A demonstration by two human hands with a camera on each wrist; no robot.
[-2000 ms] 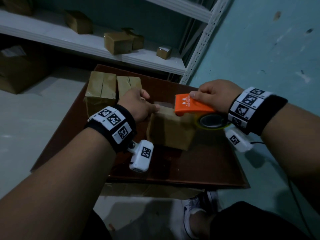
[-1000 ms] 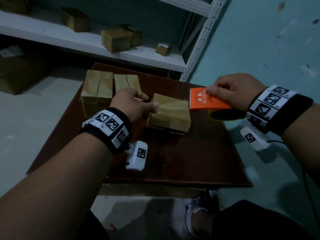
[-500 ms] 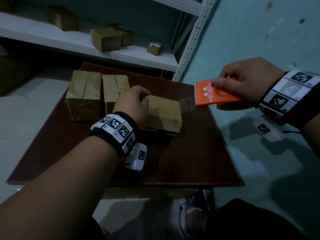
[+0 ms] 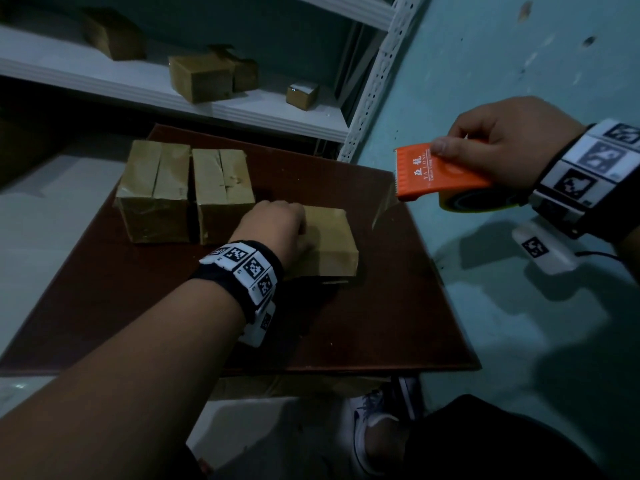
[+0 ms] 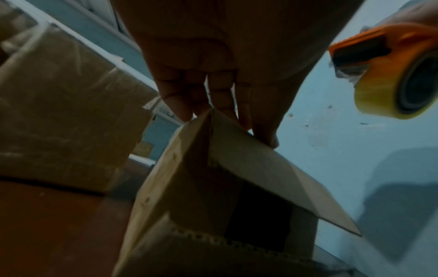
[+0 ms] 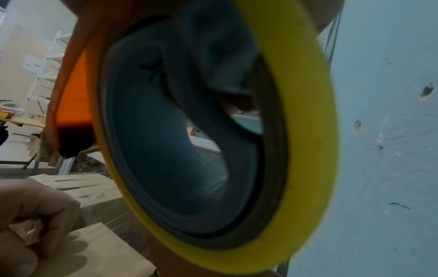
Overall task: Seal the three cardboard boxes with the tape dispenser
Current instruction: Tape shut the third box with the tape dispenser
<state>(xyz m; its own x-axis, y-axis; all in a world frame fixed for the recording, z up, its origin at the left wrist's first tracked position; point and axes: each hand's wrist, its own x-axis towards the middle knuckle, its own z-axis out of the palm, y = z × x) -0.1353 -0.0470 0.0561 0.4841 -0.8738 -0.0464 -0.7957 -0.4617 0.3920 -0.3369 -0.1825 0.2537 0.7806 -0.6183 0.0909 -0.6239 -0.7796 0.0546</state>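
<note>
Three brown cardboard boxes stand on a dark brown table (image 4: 346, 327). Two of them, the left box (image 4: 154, 195) and the middle box (image 4: 223, 192), sit side by side at the back left. My left hand (image 4: 294, 230) presses its bent fingertips (image 5: 180, 110) on top of the third box (image 4: 334, 247), whose flap (image 5: 272, 178) stands raised in the left wrist view. My right hand (image 4: 502, 147) grips the orange tape dispenser (image 4: 433, 174) with its yellow roll (image 6: 296, 131), up and to the right of that box. A clear tape strip (image 4: 381, 211) hangs from its toothed edge toward the box.
A white metal shelf (image 4: 242, 112) behind the table holds several small cardboard boxes (image 4: 201, 77). A teal wall (image 4: 519, 64) stands close on the right. My shoe (image 4: 377, 427) and pale floor show under the table's near edge.
My right hand has drawn the dispenser off the third box, up and to the right, pulling clear tape out behind it. My left hand has stayed on that box's top.
</note>
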